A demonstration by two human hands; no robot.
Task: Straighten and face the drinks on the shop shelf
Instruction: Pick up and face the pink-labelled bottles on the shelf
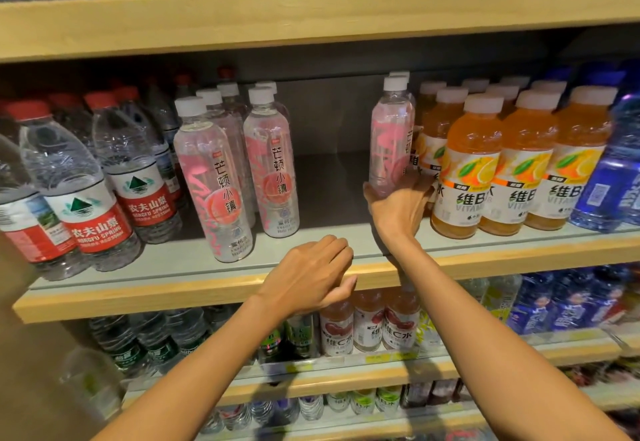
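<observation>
My right hand (pixel 398 207) grips the lower part of a clear peach-water bottle with a white cap (pixel 391 136), standing upright beside the orange vitamin drinks (pixel 471 163), its label turned sideways. My left hand (pixel 311 274) rests on the wooden front edge of the shelf (pixel 173 298) with fingers curled and holds nothing. Two rows of the same peach-water bottles (pixel 214 177) stand to the left with labels facing forward. A gap of bare shelf (pixel 325 191) lies between them and the held bottle.
Red-capped water bottles (pixel 93 191) fill the left of the shelf and blue bottles (pixel 609 177) the right end. The wooden shelf above (pixel 311 15) carries yellow price tags. Lower shelves hold more drinks (pixel 370 326).
</observation>
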